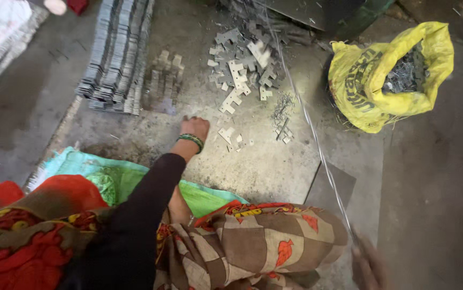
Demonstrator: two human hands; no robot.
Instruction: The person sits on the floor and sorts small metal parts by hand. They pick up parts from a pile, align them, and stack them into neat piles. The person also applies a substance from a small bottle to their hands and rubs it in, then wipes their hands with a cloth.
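Note:
My left hand (195, 128), with green bangles at the wrist and a black sleeve, reaches forward and rests on the concrete floor with its fingers curled under. Nothing shows inside it. Just right of it lie a few small notched metal plates (227, 134). A larger loose heap of the same plates (242, 70) lies further ahead. My right hand (368, 264) is blurred at the bottom right edge, closed on the near end of a long thin metal wire (312, 134). The wire runs diagonally up across the floor past the heap.
Long rows of stacked metal plates (116, 53) lie at the upper left. A yellow sack (371, 80) full of metal scrap stands at the right. A green mat (119, 174) and my patterned clothing fill the foreground. A flat dark sheet (331, 188) lies near my knee.

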